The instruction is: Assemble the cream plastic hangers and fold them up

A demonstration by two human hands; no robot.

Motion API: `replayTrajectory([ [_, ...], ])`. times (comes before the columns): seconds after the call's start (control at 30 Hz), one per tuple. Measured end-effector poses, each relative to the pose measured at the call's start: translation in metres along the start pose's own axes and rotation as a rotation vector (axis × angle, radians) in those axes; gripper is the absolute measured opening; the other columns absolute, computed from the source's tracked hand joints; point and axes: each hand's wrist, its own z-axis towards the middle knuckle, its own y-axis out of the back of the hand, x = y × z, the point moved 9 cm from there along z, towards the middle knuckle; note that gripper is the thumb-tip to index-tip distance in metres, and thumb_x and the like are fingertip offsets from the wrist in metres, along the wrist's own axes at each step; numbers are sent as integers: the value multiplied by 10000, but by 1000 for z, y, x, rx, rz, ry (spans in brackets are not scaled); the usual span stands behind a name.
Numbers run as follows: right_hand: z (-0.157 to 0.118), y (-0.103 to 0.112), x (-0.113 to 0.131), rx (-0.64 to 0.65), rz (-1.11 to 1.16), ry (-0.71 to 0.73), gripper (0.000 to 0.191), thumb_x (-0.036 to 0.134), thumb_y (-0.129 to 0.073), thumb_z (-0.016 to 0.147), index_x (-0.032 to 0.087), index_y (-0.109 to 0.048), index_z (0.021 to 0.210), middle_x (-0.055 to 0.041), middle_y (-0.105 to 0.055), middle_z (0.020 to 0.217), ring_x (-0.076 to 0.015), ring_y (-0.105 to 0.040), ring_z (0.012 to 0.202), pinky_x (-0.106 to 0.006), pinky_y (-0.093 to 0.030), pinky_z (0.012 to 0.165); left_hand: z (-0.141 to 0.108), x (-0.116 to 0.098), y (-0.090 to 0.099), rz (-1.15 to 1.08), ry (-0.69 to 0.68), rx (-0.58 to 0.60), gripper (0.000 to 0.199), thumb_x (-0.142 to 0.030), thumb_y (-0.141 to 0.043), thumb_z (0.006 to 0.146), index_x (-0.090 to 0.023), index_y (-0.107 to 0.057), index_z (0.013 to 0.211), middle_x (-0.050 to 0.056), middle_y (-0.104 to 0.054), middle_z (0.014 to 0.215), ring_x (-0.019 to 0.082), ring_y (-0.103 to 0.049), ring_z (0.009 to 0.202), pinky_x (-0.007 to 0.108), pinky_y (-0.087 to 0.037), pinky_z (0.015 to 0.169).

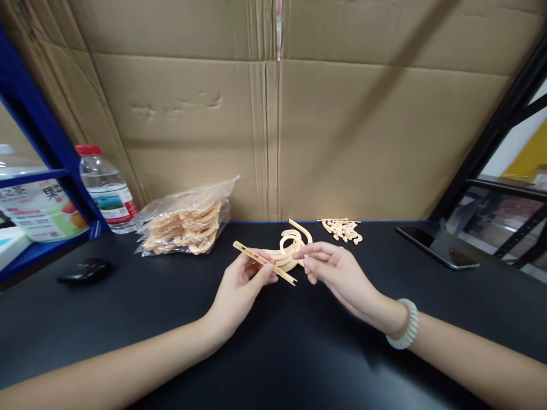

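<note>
My left hand (243, 285) is closed around a thin, pale wood-coloured strip (280, 272) with slots in it and a notched end. The strip slants down to the right, its near end pointing toward my right hand. My right hand (337, 273), with a pale bracelet at the wrist, is held in a pinch just right of the strip. A tiny pale bit seems to show at its fingertips, too small to name. Behind both hands lies a pile of curved pale pieces (288, 250), partly hidden by my fingers.
A clear plastic bag (183, 225) of similar pieces lies at the back left, near a water bottle (106, 191) and a black mouse (85, 271). Small pale pieces (342, 229) are heaped at the back. A phone (438, 246) lies at right. Cardboard (363, 125) walls the back.
</note>
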Motion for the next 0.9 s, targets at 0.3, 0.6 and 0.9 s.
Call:
replayTrajectory([
  [0.3,-1,3,-10,-28,152,-96,580,169,-801,655,242,-561,1178,5,-684,858,-129,-657,727,-360,-551,817,-2,-8,-3,5,-74,-1,208,-316,-699,812,-171,-600,924,-9,-598,847,114,-619,722,267,-604,686],
  [0.6,1,8,-11,-24,42,-108,193,226,-815,646,177,-663,754,-9,-682,838,-138,-660,784,-293,-545,761,-3,-10,-2,19,-91,0,193,-309,-693,808,-167,-590,890,-3,-583,858,121,-609,720,277,-593,688],
  [0.9,-2,0,-11,76,12,-170,199,336,-710,796,159,-667,876,-73,-686,1017,-195,-643,1002,-347,-538,862,-5,-18,-7,63,-150,50,112,-207,-675,810,-160,-587,860,-4,-565,893,107,-607,748,233,-568,701],
])
